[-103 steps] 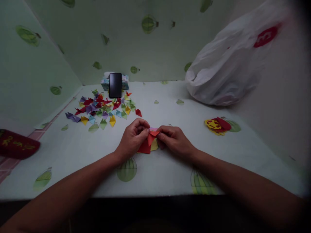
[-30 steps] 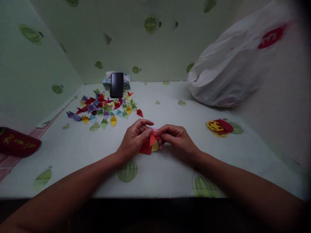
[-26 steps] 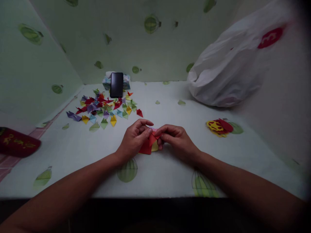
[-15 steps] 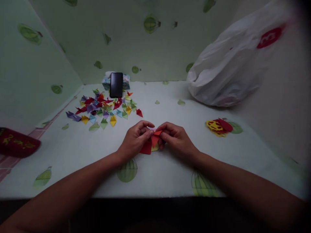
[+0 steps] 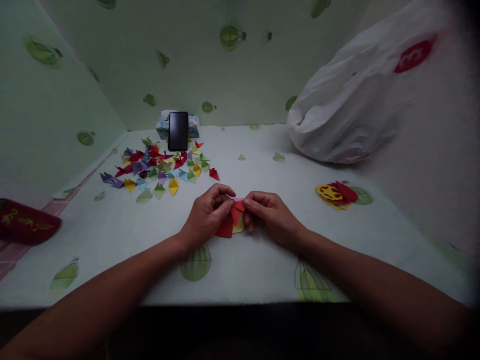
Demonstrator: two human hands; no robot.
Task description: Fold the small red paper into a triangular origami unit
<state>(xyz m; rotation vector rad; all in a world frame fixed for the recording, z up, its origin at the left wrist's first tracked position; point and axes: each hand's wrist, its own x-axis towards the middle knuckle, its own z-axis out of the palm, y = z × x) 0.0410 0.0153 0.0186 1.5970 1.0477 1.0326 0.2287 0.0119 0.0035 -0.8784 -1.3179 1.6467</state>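
Observation:
Between my two hands is a small orange-red piece of folded paper (image 5: 237,212), its pointed end facing me. My left hand (image 5: 210,214) pinches its left side between thumb and forefinger. On the opposite side, my right hand (image 5: 273,214) grips the upper right corner, thumb on top. Beneath the folded piece lie a red paper sheet (image 5: 224,229) and a yellow paper sheet (image 5: 239,227) on the table. A bit of pinkish paper shows behind the fold. My fingers hide parts of all these papers.
Several folded paper cranes (image 5: 159,167) lie at the back left, before a phone (image 5: 178,131) leaning on a tissue box (image 5: 193,126). A white plastic bag (image 5: 337,120) stands back right, with red and yellow cutouts (image 5: 332,193) nearer. A red object (image 5: 28,221) sits at the left edge.
My right thumb and fingers have shifted slightly along the top right of the orange-red paper, exposing more of its fold. My left hand keeps its pinch. The view has moved slightly.

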